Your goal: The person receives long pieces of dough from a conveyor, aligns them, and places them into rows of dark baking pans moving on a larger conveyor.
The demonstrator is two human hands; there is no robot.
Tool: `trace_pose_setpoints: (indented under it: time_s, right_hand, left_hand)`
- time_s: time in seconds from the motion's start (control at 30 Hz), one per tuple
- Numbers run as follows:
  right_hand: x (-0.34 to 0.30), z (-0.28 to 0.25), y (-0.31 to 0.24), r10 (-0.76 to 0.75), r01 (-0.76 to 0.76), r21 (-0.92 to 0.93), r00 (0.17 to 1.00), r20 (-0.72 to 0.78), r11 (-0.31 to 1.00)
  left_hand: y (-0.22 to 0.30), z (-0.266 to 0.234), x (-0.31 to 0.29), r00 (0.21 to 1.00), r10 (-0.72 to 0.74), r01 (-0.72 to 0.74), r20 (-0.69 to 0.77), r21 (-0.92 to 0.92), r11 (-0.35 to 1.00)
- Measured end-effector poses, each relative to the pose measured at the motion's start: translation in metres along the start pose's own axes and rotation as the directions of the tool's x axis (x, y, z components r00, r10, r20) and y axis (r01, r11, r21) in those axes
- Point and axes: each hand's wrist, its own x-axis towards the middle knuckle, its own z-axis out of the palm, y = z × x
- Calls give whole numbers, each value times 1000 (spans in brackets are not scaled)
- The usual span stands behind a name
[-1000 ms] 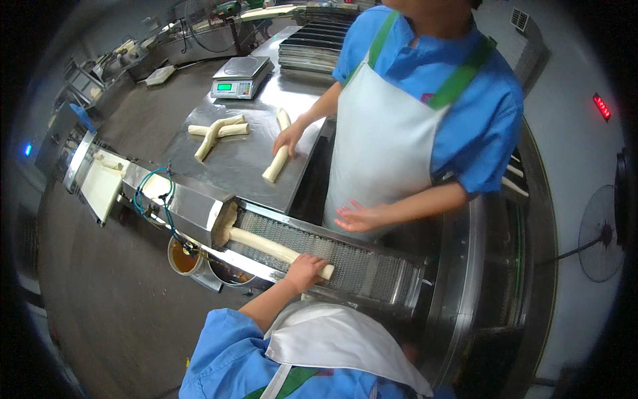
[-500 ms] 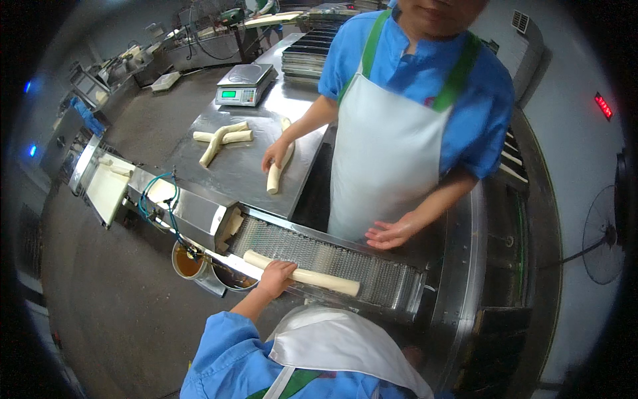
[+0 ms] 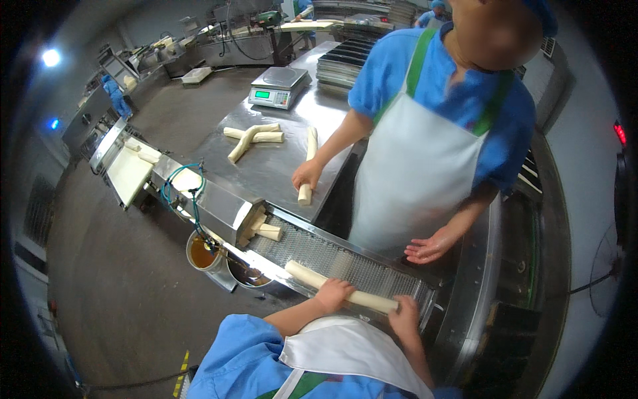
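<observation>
A long pale dough roll (image 3: 369,299) lies along the near side of the metal mesh conveyor (image 3: 312,249). My left hand (image 3: 334,294) is closed over its middle from the near side. At its right end, the fingers of my right hand (image 3: 404,314) curl against the dough. A second dough roll (image 3: 269,231) pokes out from under the metal hood (image 3: 226,209) onto the belt. Across the conveyor, a co-worker's hand (image 3: 307,175) rests on another dough roll (image 3: 312,143) on the steel table (image 3: 226,169); that person's other hand (image 3: 428,247) is held open above the belt's far side.
Two crossed dough rolls (image 3: 254,135) and a digital scale (image 3: 277,86) sit on the steel table, with stacked trays (image 3: 342,66) behind. Beside the conveyor stand a bucket of amber liquid (image 3: 203,254) and a metal pot (image 3: 249,276). Blue-green hoses (image 3: 183,176) loop over the hood.
My right hand has come into view at the roll's right end. A second roll has emerged from the hood. The whole view has shifted, so things sit further right.
</observation>
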Motion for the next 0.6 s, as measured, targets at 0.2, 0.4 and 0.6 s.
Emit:
trace_pose_setpoints:
  time_s: [0.2, 0.4, 0.6]
  right_hand:
    - [15, 34, -18, -110, 173, -151, 928, 356, 973]
    - [-5, 21, 3, 197, -111, -315, 946, 257, 943]
    - [-31, 24, 28, 297, -101, -445, 867, 399, 890]
  left_hand:
    - [2, 4, 3, 999, 46, -45, 12, -57, 997]
    - [-6, -20, -9, 995, -101, 100, 29, 23, 995]
    - [-12, -18, -13, 982, -104, 80, 160, 147, 986]
